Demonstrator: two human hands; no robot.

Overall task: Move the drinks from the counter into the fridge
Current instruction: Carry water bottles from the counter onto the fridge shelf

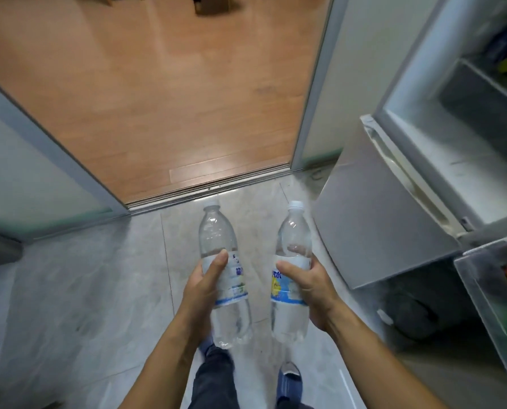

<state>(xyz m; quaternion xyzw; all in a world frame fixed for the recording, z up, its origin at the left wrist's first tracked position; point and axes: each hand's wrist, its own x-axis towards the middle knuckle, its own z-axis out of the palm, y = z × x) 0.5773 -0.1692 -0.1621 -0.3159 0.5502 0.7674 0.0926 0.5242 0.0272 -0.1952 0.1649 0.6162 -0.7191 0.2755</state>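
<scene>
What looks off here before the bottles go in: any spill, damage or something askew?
No spill shows. Both bottles are capped and gripped by the left hand and right hand. One oddity: the open fridge door's gasket looks yellowed and worn.

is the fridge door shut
No, the fridge door hangs open beside the right hand, with shelves showing.

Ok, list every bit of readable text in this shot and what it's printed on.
Nothing reads in full.
Left bottle, gripped by the left hand: blue print on a white label, too blurred to read.
Right bottle, gripped by the right hand: blue characters above a yellow patch, cut off and blurred, not legible.
Fridge: no lettering visible.
</scene>
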